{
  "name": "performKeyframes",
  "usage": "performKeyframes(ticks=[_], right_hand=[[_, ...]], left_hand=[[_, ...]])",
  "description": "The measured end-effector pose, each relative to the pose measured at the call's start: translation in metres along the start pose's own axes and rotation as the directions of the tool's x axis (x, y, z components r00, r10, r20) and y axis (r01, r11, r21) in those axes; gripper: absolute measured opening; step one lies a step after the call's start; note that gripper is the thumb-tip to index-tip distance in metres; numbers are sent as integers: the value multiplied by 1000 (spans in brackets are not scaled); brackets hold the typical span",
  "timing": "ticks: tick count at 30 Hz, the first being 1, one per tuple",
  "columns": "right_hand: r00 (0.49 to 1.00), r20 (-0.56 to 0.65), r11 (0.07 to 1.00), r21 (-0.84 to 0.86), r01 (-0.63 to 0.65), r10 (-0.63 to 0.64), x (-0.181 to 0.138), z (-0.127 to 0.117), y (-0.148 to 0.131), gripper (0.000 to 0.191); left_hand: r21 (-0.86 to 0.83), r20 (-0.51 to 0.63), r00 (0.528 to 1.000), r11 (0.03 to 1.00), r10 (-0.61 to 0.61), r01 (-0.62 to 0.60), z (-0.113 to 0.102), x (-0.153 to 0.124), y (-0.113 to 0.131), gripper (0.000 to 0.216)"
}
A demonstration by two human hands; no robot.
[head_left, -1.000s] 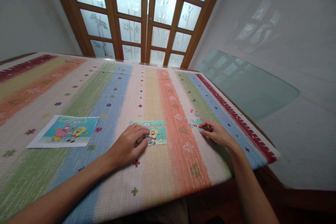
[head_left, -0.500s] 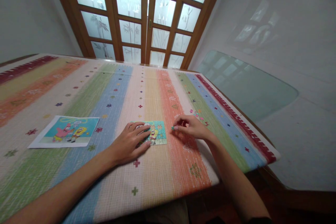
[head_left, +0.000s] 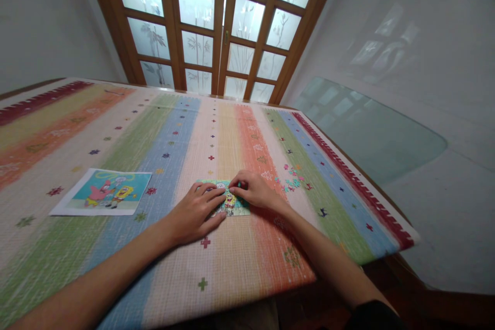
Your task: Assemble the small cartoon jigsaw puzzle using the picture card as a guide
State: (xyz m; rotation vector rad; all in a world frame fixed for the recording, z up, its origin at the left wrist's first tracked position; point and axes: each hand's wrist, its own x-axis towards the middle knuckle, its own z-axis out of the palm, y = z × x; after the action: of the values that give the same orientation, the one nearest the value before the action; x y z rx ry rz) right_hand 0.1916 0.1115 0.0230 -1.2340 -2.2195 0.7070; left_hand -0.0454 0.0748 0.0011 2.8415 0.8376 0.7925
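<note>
A partly assembled jigsaw puzzle (head_left: 242,210) with a cartoon picture lies on the tablecloth in front of me. My left hand (head_left: 199,211) rests over its left part with the fingers stretched out and spread. Over the upper middle of the puzzle, my right hand (head_left: 249,189) is closed in a pinch on a small puzzle piece, which its fingertips mostly hide. To the right of that hand lies a scatter of loose puzzle pieces (head_left: 294,183), teal and pink. Both hands cover much of the puzzle's surface.
A printed reference picture (head_left: 106,192) of the same cartoon lies at the left. The striped tablecloth (head_left: 170,278) covers the table, whose near edge runs below my arms. Wooden glass-paned doors (head_left: 222,51) stand behind, with a white wall (head_left: 386,36) on the right.
My right hand has moved left from beside the puzzle to over it, carrying the teal piece. The loose pieces it covered now show. My left hand stays on the puzzle; the view shifted slightly.
</note>
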Motion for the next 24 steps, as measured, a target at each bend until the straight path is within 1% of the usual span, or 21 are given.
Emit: performKeyframes(ticks=[3, 10, 15, 24], right_hand=[[1000, -14, 999, -28, 24, -24, -1, 2, 2, 5], [999, -29, 999, -36, 32, -33, -1, 5, 4, 4], [997, -71, 999, -38, 18, -20, -3, 7, 6, 5], [996, -87, 996, -81, 21, -28, -4, 10, 6, 7]], left_hand=[[-2, 7, 1000, 1000, -5, 5, 0, 0, 1, 32], [17, 35, 999, 1000, 8, -9, 1, 0, 0, 32], [64, 43, 999, 998, 17, -20, 2, 0, 1, 31], [90, 54, 998, 996, 17, -22, 1, 3, 4, 31]])
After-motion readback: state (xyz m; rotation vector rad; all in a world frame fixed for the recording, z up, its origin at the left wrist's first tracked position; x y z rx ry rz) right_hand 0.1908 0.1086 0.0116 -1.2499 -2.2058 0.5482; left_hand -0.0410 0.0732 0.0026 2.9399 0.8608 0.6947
